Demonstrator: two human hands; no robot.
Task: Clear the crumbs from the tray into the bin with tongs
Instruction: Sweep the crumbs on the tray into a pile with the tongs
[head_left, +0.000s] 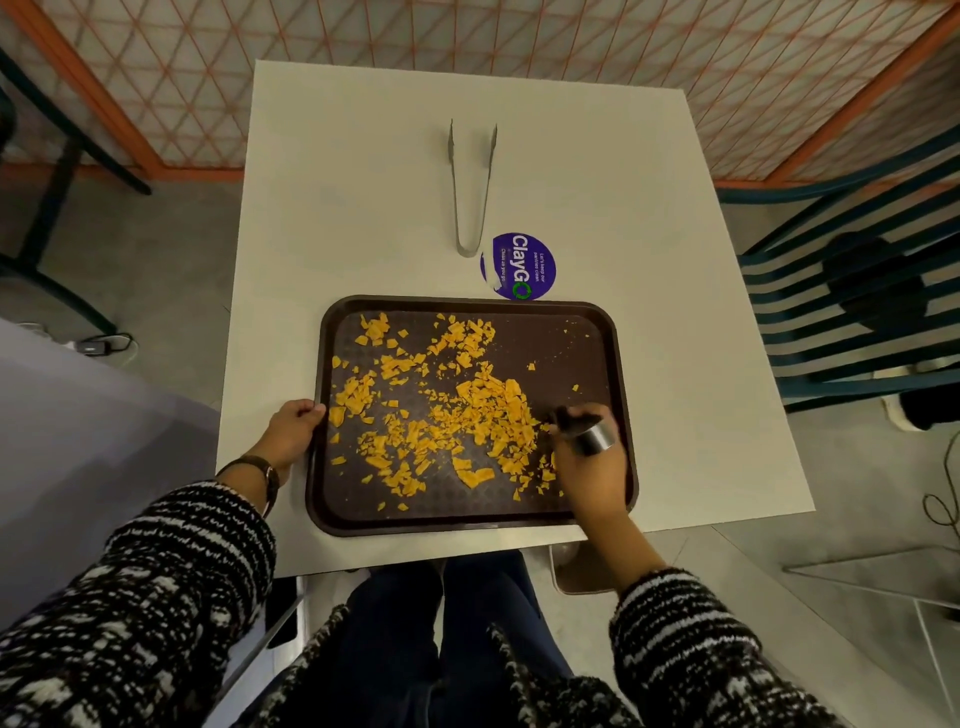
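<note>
A dark brown tray lies on the near part of a white table. Orange crumbs are scattered over most of the tray, thickest in the middle. My left hand grips the tray's left rim. Over the tray's right side, my right hand holds a short pair of metal tongs with dark tips, and the tips touch the right edge of the crumb pile. A second, longer pair of metal tongs lies untouched on the table beyond the tray. I cannot make out a bin.
A round purple sticker sits on the table just behind the tray. A teal slatted chair stands to the right. An orange-framed mesh partition runs behind the table. A pale surface lies at the left.
</note>
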